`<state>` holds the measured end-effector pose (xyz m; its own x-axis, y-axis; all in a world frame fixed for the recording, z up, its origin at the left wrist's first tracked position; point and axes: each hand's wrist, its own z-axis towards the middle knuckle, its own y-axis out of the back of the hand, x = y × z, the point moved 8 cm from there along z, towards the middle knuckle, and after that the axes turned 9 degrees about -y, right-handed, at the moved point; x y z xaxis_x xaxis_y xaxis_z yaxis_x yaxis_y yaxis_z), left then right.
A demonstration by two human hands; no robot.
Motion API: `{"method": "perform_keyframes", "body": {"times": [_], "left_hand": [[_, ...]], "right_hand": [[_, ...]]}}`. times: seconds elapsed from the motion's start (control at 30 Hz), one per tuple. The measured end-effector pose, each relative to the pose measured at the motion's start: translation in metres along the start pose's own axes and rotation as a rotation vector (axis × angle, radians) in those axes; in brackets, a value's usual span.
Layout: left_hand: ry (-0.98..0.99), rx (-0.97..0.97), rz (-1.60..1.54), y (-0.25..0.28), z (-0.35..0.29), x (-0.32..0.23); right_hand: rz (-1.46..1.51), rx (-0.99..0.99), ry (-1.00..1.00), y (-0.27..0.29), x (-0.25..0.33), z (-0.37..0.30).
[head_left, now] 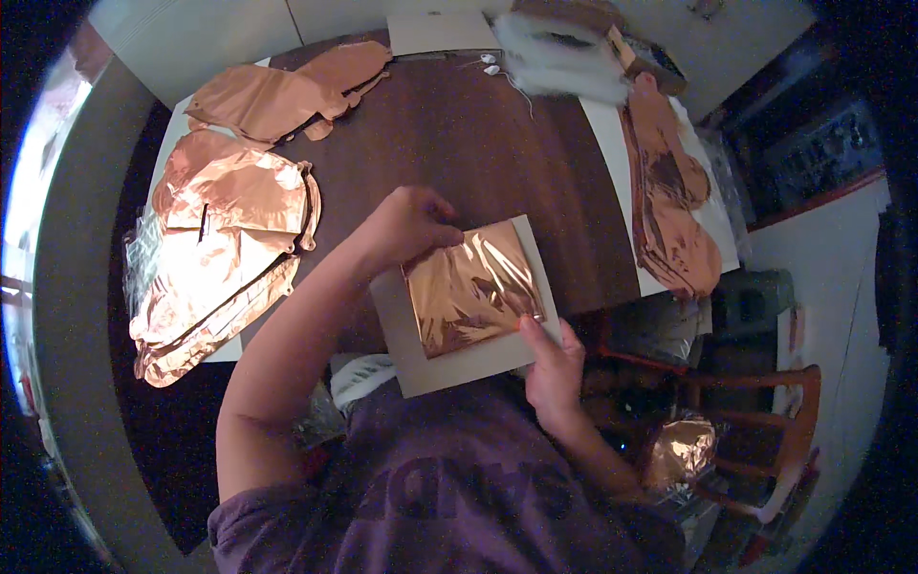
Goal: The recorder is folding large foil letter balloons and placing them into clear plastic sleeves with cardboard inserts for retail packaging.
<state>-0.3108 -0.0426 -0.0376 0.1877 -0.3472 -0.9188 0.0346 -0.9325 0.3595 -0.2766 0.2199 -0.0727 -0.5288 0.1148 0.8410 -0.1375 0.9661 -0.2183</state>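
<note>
A pale square card [459, 378] is held tilted in front of my body, above the near edge of the table. On it lies a folded copper-coloured foil balloon [469, 292], shiny and creased, roughly square. My left hand [421, 225] is closed at the far left corner of the foil, its fingers pinched at the edge. The near right corner is gripped by my right hand [555, 373], thumb pressed on the foil and fingers tucked under the card.
Flat copper foil balloons [239, 230] lie stacked at the table's left, with more [287, 96] behind. Another stack [669, 191] lies on the right. White earphones [492, 70], clear plastic bags [564, 57] and a cardboard box [574, 11] are at the back. A wooden chair [798, 421] stands right.
</note>
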Motion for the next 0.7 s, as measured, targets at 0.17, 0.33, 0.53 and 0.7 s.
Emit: {"method": "perform_keyframes", "body": {"times": [0.17, 0.33, 0.53, 0.7], "left_hand": [[-0.032, -0.02, 0.441, 0.001, 0.009, -0.007], [-0.035, -0.197, 1.097, -0.001, -0.006, -0.039], [-0.471, -0.147, 1.074, -0.038, -0.029, -0.031], [-0.494, -0.292, 1.034, -0.049, -0.058, -0.027]], "right_hand": [[-0.059, -0.045, 0.018, -0.003, -0.002, 0.003], [-0.279, -0.125, 0.051, -0.012, 0.015, 0.001], [-0.414, -0.139, 0.193, -0.017, 0.016, 0.01], [-0.517, 0.019, 0.055, -0.015, 0.031, 0.012]]}}
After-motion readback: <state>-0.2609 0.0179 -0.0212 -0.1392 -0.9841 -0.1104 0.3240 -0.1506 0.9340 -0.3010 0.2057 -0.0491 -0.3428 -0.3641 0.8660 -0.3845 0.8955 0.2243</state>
